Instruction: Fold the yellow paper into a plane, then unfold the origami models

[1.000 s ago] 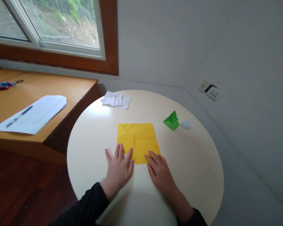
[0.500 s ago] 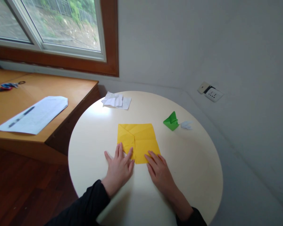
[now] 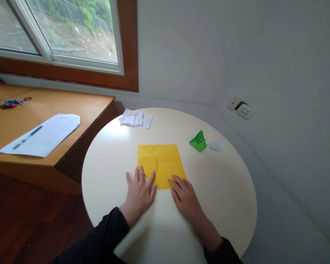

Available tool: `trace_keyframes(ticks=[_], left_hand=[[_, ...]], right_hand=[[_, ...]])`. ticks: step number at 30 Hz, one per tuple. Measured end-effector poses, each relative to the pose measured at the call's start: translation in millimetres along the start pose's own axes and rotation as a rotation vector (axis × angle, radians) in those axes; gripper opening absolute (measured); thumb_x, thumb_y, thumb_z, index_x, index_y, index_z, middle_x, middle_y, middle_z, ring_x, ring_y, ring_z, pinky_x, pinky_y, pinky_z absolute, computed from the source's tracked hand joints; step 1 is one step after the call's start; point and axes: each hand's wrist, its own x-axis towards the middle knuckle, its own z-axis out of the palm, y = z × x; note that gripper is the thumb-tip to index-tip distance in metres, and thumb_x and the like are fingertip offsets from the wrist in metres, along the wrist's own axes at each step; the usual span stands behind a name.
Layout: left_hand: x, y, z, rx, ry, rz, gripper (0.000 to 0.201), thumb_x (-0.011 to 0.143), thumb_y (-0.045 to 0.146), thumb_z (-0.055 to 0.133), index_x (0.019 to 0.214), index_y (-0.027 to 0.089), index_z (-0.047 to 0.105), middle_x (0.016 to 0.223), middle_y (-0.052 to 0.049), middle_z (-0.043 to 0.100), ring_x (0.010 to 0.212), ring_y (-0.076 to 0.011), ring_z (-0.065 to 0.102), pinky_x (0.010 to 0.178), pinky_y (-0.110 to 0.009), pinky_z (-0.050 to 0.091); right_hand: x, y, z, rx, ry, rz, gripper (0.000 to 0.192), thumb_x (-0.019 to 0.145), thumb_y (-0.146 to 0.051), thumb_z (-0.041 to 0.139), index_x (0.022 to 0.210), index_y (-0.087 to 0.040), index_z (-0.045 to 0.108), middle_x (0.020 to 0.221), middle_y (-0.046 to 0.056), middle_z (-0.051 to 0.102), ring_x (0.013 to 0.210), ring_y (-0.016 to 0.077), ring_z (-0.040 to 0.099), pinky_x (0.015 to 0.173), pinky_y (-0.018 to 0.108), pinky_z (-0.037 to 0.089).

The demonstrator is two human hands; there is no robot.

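Far on the left, a pair of scissors [image 3: 9, 103] lies on the wooden desk [image 3: 85, 106] under the window [image 3: 71, 33]. Near it lies a white sheet [image 3: 41, 135] with a pen [image 3: 27, 137] on top. Beside the desk stands a round white table [image 3: 231, 190]. At its back edge sits some crumpled white paper [image 3: 135, 118].

The person's left hand [image 3: 139, 192] is open and flat, with its fingers resting on the near left corner of the yellow paper [image 3: 161, 165]. The paper lies flat in the middle of the table and has folds in it. The right hand [image 3: 186, 198] is open and flat too, with its fingers on the near right corner. Both hands seem to press down to keep the folded paper flat.

Farther right stands a green folded paper shape [image 3: 198, 142], with a small white folded shape [image 3: 215, 145] just beside it. A wall socket [image 3: 242, 109] is on the wall.
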Motion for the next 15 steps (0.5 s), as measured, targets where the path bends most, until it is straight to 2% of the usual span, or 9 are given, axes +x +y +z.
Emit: trace_keyframes(ticks=[4,11,15], left_hand=[[1,3,-1.0,0.031,-0.006,-0.005,0.049,0.088,0.045,0.041,0.134,0.027,0.045,0.139,-0.021,0.041,0.129,-0.0412,0.034,0.097,-0.067,0.02],[7,18,-11.4,0.074,-0.063,-0.071,0.054,0.087,0.045,0.043,0.135,0.02,0.044,0.136,-0.027,0.042,0.126,-0.0444,0.036,0.097,-0.067,0.02],[8,15,-8.8,0.054,-0.061,-0.073,0.053,0.089,0.047,0.039,0.134,0.021,0.045,0.137,-0.026,0.042,0.127,-0.0433,0.036,0.097,-0.067,0.019]], right_hand=[[0,-1,-1,0.002,0.008,-0.004,0.035,0.09,-0.017,0.038,0.119,-0.016,0.058,0.123,0.012,0.059,0.117,0.0217,0.051,0.098,0.042,0.039],[1,-1,-1,0.016,0.012,0.008,0.036,0.09,-0.016,0.038,0.119,-0.018,0.058,0.123,0.011,0.059,0.118,0.0213,0.051,0.098,0.043,0.039],[-1,-7,0,-0.012,0.025,0.012,0.036,0.089,-0.013,0.037,0.117,-0.016,0.058,0.12,0.012,0.061,0.115,0.0221,0.052,0.096,0.043,0.039]])
